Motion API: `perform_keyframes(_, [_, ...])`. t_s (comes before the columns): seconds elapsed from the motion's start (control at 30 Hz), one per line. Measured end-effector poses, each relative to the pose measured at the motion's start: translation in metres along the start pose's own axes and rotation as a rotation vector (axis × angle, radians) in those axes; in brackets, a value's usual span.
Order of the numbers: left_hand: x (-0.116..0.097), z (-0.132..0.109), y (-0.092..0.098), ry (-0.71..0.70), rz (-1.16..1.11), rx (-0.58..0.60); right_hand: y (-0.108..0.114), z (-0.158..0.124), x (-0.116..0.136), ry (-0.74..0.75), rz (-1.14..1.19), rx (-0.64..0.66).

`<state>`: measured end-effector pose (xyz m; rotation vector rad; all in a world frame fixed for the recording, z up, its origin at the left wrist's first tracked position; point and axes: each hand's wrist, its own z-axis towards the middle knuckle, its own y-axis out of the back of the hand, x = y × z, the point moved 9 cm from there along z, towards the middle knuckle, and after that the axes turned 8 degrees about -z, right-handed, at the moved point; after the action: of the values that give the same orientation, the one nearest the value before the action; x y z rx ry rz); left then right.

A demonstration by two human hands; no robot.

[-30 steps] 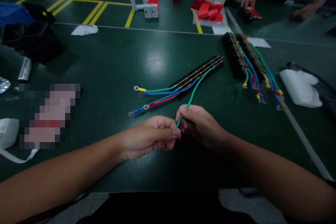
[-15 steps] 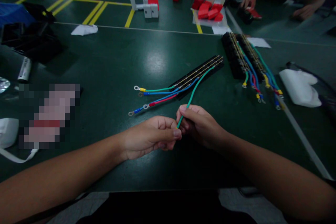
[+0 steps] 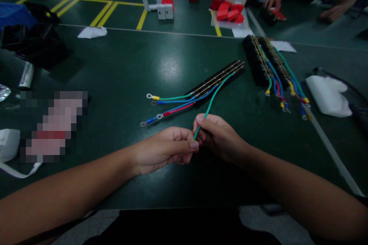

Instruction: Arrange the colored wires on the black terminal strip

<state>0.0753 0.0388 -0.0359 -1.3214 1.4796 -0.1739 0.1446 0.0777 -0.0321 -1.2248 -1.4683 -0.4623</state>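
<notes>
A long green wire (image 3: 212, 100) runs from a black strip with brass-coloured rails (image 3: 216, 77) down to my hands. My left hand (image 3: 172, 145) is closed, pinching the wire's near end between thumb and fingers, which hide the tip. Just above that, my right hand (image 3: 215, 132) grips the same wire between thumb and forefinger. On the table beyond lie the strip's other leads: a short green wire (image 3: 174, 98) with a yellow-sleeved ring terminal, blue wires (image 3: 175, 102) with blue sleeves, and a red wire (image 3: 179, 110) with a red sleeve.
Two wired black strips (image 3: 260, 59) lie at the right, near a white object (image 3: 327, 95). A pixelated phone-like object (image 3: 56, 126) and black bins (image 3: 34, 44) are at left. Red parts (image 3: 230, 11) sit at the back, where a co-worker's hands (image 3: 273, 0) hold something red.
</notes>
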Motion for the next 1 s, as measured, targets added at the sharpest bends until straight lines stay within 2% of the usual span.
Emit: perform_keyframes(1.0, [0.0014,-0.0002,0.0027,0.017,0.000,-0.039,-0.0003,-0.0003,0.0002,-0.012,-0.009,-0.015])
